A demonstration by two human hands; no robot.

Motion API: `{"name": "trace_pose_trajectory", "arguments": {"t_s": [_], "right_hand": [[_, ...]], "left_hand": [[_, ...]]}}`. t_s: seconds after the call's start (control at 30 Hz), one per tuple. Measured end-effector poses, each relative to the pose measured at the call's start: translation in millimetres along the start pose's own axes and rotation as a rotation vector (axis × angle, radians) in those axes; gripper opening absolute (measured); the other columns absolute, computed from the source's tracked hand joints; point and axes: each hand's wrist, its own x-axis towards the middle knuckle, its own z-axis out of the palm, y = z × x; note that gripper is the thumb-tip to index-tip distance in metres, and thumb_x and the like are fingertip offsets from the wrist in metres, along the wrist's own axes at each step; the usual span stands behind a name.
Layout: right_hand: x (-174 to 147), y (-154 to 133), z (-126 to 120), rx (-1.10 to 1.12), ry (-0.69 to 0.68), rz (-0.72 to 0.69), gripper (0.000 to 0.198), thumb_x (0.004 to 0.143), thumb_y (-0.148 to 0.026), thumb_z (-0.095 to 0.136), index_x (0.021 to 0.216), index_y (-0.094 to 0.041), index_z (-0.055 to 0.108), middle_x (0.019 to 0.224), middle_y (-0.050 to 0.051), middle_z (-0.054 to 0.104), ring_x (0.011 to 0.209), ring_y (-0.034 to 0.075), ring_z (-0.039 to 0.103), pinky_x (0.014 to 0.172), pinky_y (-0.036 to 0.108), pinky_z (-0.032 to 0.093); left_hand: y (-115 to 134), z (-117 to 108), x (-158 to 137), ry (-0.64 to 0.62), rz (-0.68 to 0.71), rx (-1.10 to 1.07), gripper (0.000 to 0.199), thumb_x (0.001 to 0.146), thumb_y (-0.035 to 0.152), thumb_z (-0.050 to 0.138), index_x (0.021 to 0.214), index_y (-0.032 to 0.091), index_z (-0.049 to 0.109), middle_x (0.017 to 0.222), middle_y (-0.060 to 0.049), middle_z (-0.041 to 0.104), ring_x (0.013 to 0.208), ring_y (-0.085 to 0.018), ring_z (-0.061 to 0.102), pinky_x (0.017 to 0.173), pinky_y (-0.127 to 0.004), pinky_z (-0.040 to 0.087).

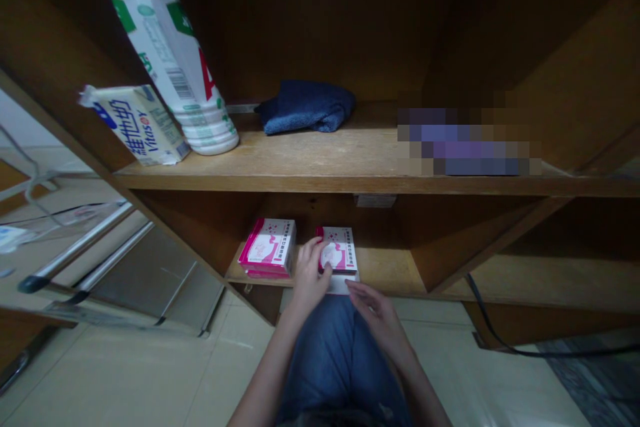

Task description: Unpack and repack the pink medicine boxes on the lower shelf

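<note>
On the lower shelf, a pink and white box (342,247) lies flat over a white box or panel (339,283) at the shelf's front edge. My left hand (310,275) is at the pink and white box's left side, its fingers curled over the edge and its thumb near the front corner. My right hand (377,312) is just in front and to the right, with its fingertips by the white piece's right corner. Its fingers are partly bent and apart, with nothing visible in them. Left of my left hand sits a stack of similar pink and white boxes (270,243).
The upper shelf (300,163) holds a white bottle (175,73), a Vitasoy carton (140,123), a folded blue cloth (310,107) and a blurred-out item. A wooden divider (480,240) stands right of the boxes. A metal-framed folding item (135,273) is at left; a black cable (493,333) hangs at right.
</note>
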Motion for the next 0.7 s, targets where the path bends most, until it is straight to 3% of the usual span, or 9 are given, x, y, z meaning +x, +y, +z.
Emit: {"name": "trace_pose_trajectory", "arguments": {"t_s": [0.1,0.23,0.47,0.7], "right_hand": [[-5.4,5.4,26.1,0.412,-0.028,0.164,0.041,0.063,-0.038,0.075,0.101,-0.024,0.067,0.111,0.008,0.068,0.104,0.027,0.062,0.092,0.046,0.045],[0.4,23.1,44.5,0.784,-0.001,0.333,0.028,0.066,-0.037,0.070,0.090,-0.023,0.066,0.104,0.008,0.070,0.104,0.024,0.063,0.094,0.044,0.045],[26.7,22.3,40.4,0.821,-0.004,0.249,0.010,0.071,-0.034,0.060,0.072,-0.024,0.062,0.087,0.006,0.072,0.098,0.023,0.065,0.094,0.046,0.046],[25.9,18.6,47.7,0.892,0.043,0.284,0.009,0.071,-0.028,0.058,0.075,-0.023,0.064,0.083,0.004,0.071,0.090,0.022,0.065,0.095,0.044,0.046]], "left_hand": [[2.4,13.6,25.5,-0.060,-0.014,0.091,0.035,0.083,0.029,0.050,0.117,0.021,0.056,0.118,-0.012,0.055,0.113,-0.027,0.047,0.096,-0.042,0.036],[1.6,34.6,52.0,-0.123,-0.038,0.239,0.046,0.079,0.044,0.056,0.120,0.022,0.057,0.119,-0.017,0.056,0.119,-0.034,0.044,0.098,-0.049,0.029],[10.1,49.4,62.3,-0.220,-0.187,0.374,0.064,0.072,0.055,0.059,0.122,0.015,0.055,0.123,-0.025,0.052,0.116,-0.043,0.042,0.088,-0.055,0.033],[26.4,36.2,60.9,-0.091,-0.167,0.377,0.067,0.060,0.045,0.069,0.120,0.017,0.056,0.114,-0.021,0.055,0.108,-0.042,0.046,0.080,-0.049,0.038]]}}
